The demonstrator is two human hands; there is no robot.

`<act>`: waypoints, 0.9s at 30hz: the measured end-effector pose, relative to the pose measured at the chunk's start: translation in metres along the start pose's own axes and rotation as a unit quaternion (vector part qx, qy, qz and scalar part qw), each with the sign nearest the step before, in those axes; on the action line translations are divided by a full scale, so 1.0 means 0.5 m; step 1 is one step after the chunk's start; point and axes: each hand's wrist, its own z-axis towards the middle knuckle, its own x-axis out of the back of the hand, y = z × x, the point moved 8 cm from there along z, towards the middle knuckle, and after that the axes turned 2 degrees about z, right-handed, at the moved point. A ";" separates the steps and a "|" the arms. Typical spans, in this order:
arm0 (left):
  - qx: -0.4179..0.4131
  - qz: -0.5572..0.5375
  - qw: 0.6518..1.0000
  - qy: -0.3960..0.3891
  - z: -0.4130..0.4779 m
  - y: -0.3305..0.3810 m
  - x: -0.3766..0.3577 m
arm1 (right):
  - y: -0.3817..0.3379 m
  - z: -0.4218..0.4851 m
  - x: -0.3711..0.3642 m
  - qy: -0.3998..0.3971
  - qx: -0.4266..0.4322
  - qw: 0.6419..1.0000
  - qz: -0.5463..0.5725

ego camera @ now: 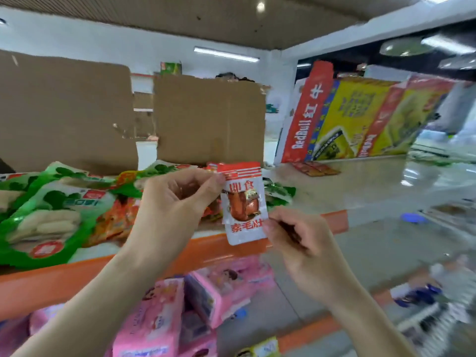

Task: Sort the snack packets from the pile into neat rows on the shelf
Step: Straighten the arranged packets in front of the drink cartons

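1 snack packet [244, 204] held above the shelf [77, 276] front edge; left hand [177, 199] pinches its top corner, right hand [296, 238] pinches its lower side; pile [51, 210] lies jumbled at shelf left; 0 neat rows visible; looks early, most sorting left.

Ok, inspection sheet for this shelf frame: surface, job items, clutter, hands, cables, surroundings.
Surface: shelf with an orange front edge, packets piled on it.
Job's things: white-and-red snack packet held upright in front of the pile; green packets and orange packets lie unsorted at left.
Clutter: cardboard sheets stand behind the pile.
Hands: left hand pinches the packet's top left corner; right hand pinches its lower right edge.
Cables: nothing seen.
Surroundings: Red Bull cartons at right; pink packs on the lower shelf.
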 end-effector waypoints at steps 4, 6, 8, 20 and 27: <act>-0.028 0.011 0.998 -0.055 0.014 0.021 -0.165 | 0.051 -0.031 0.139 0.035 -0.020 0.999 -0.017; -0.032 0.009 0.997 -0.074 0.020 0.027 -0.255 | 0.076 -0.049 0.216 0.054 -0.031 0.998 -0.030; -0.034 0.003 0.995 -0.091 0.020 0.033 -0.345 | 0.107 -0.070 0.295 0.075 -0.046 0.996 -0.029; -0.082 0.025 0.988 -0.131 -0.009 0.081 -0.820 | 0.284 -0.186 0.707 0.161 -0.116 0.973 -0.116; -0.064 0.054 0.980 -0.181 0.012 0.070 -0.994 | 0.364 -0.206 0.850 0.177 -0.153 0.960 -0.152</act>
